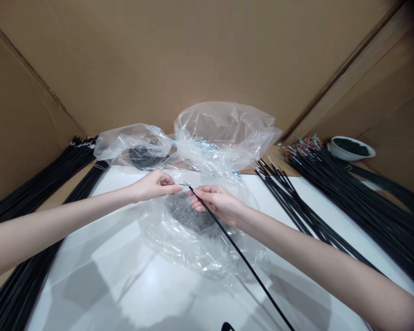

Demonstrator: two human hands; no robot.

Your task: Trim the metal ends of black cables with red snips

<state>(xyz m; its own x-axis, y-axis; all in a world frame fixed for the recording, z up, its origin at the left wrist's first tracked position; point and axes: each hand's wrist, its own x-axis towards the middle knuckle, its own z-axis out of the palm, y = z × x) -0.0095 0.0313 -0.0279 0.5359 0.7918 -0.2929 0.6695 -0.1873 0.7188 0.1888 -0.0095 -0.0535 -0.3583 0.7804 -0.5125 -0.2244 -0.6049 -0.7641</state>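
My left hand (158,185) is closed in a pinch on a thin metal pin (185,185), which points to the right. Close beside it, my right hand (218,202) grips a long black cable (243,257) near its upper end. The cable slants down to the bottom edge, and its tip is very near the pin; I cannot tell whether they touch. Below both hands lies an open clear plastic bag (207,257) holding a heap of tiny grey metal pieces (186,214). My right hand hides part of the heap.
Bundled black cables (31,276) lie along the left. Loose cables (303,216) and a thick bundle with coloured wire ends (345,211) lie right. A white bowl (341,152) holds small dark pieces. More plastic bags (224,128) stand against the cardboard wall (200,55).
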